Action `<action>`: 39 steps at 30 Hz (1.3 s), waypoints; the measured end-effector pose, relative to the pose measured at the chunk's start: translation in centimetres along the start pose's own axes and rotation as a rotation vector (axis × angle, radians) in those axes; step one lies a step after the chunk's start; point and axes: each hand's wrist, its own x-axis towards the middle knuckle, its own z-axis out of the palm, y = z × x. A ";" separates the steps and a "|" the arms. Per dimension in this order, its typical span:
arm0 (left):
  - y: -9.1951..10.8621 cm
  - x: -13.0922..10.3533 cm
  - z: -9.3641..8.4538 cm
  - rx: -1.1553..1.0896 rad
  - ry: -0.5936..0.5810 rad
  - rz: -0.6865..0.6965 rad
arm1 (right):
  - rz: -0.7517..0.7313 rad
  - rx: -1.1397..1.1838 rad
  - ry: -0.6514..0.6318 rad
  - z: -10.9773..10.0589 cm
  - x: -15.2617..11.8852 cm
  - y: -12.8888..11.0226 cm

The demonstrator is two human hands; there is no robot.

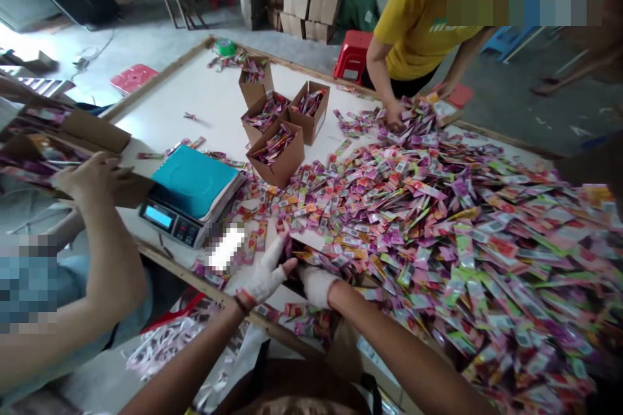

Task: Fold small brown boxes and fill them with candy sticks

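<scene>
My left hand (263, 277), in a white glove with bare fingertips, is at the table's near edge. Its fingers stretch forward against small purple packets, with the thumb held apart. Close by on the right, my right hand (317, 285), also gloved in white, reaches in under the edge of the packets, which hide its fingers. Between both hands is a dark gap with colourful sachets (311, 256) over it; what lies inside cannot be made out. The large heap of pink, purple and orange sachets (389, 188) spreads away to the right.
Several cardboard boxes (278, 154) filled with sachets stand mid-table. A digital scale (182, 228) with a teal top is at the left. One co-worker in yellow (413, 19) handles sachets across the table; another person's arm (104, 240) works beside boxes at left.
</scene>
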 end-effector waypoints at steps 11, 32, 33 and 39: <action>1.5 0.3 -1.3 0.816 -0.176 0.762 | 0.401 -0.242 0.235 -1.1 -6.9 2.5; 1.7 -0.9 -1.1 0.580 0.053 0.535 | 0.601 0.054 0.668 -6.2 14.0 11.1; 1.4 -0.8 -1.5 0.523 0.129 0.433 | 0.578 0.060 0.658 -6.5 12.5 11.2; -0.9 0.6 -1.1 0.010 -0.010 -0.108 | 0.397 0.149 0.642 -9.9 -0.8 8.1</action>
